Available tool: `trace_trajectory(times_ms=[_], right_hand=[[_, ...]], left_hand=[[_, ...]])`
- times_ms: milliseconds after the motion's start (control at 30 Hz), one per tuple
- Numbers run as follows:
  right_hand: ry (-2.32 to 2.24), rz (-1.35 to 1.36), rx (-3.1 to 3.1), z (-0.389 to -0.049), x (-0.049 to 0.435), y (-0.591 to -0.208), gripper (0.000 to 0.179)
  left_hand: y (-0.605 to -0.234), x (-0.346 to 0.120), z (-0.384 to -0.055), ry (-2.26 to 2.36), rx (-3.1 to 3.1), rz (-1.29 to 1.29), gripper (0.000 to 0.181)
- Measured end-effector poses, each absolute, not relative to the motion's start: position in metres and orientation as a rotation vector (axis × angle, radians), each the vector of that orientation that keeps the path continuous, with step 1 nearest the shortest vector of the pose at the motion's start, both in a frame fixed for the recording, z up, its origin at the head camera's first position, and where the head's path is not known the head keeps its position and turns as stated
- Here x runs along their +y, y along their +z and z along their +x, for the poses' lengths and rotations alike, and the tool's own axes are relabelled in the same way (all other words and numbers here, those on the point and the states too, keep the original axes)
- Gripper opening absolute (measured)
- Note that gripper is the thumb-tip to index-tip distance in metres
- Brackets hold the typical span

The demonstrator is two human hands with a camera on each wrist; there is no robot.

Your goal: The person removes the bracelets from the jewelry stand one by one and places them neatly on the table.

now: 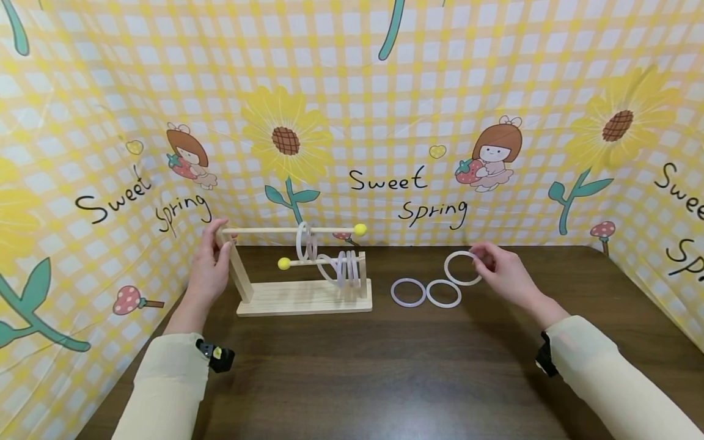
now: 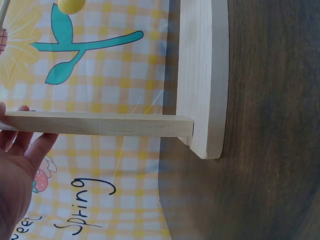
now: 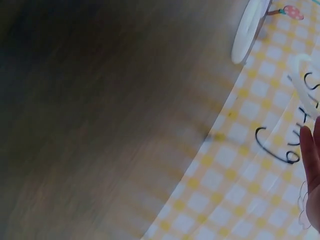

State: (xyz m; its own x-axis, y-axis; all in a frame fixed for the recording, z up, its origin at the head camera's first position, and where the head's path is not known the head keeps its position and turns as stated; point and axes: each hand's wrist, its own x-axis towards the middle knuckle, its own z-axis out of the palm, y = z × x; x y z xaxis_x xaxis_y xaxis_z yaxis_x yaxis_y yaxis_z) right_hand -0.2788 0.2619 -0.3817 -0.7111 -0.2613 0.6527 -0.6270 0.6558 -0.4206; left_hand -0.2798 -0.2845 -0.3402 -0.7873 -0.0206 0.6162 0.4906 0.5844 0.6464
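Note:
A wooden rack [image 1: 302, 299] stands on the dark table [image 1: 385, 379], with two dowels tipped by yellow balls [image 1: 360, 230] and several white rings [image 1: 343, 269] hanging on them. My left hand [image 1: 220, 244] grips the top of the rack's left post [image 1: 239, 272]. In the left wrist view the post [image 2: 100, 124] runs from my fingers [image 2: 20, 150] to the base [image 2: 205, 75]. My right hand [image 1: 483, 255] pinches a white ring [image 1: 461, 269], tilted up off the table. Two more rings [image 1: 408, 292] [image 1: 443, 293] lie flat beside it. The right wrist view is blurred, showing a ring [image 3: 247, 30].
A yellow checked cloth backdrop [image 1: 385, 122] with sunflowers and "Sweet Spring" lettering walls in the table at the back and both sides. Bare dark wood stretches from the rack and rings to the front edge.

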Motion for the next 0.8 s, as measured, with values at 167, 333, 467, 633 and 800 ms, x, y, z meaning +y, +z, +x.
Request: trace_trajectory(times_ms=[167, 333, 467, 633, 800], right_hand=[[0.857, 0.666, -2.418, -0.279, 0.273, -0.383, 0.016], [0.856, 0.63, -2.523, -0.281, 0.285, -0.387, 0.013], [0.878, 0.601, -2.596, -0.281, 0.294, -0.39, 0.012], [0.896, 0.607, -2.631, -0.28, 0.299, -0.391, 0.011], [0.925, 0.624, -2.684, -0.282, 0.302, -0.393, 0.011]], left_hand=[[-0.34, -0.285, -0.28, -1.149, -2.236, -0.368, 0.045], [-0.341, -0.286, -0.28, -1.124, -2.245, -0.354, 0.045], [-0.341, -0.286, -0.279, -1.126, -2.241, -0.365, 0.045], [-0.34, -0.286, -0.279, -1.129, -2.248, -0.357, 0.044], [-0.34, -0.286, -0.28, -1.122, -2.246, -0.362, 0.044]])
